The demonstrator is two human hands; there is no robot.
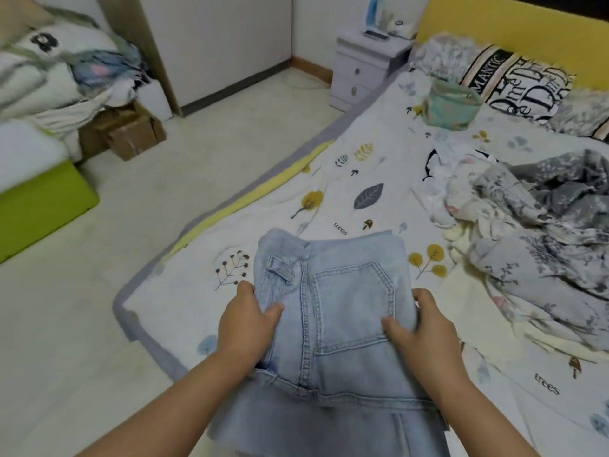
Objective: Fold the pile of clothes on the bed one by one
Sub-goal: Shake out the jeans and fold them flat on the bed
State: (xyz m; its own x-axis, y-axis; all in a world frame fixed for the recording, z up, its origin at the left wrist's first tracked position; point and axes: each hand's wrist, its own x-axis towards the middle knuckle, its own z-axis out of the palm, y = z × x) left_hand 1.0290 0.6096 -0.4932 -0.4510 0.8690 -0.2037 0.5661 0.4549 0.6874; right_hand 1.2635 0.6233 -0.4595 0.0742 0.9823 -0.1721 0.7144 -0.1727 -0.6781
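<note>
At the lower centre of the frame, the left hand (250, 321) and right hand (420, 328) each pinch a side edge of the light denim garment (333, 324), fingers clamped on its fabric. Its long axis runs from the person up the frame, so both hands sit equally near. Farther off, at right, the unfolded pile (527, 212) lies on the bed (346, 179).

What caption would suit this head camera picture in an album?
Both hands, left and right, grip light blue jeans over the bed, unfolded clothes piled alongside.
</note>
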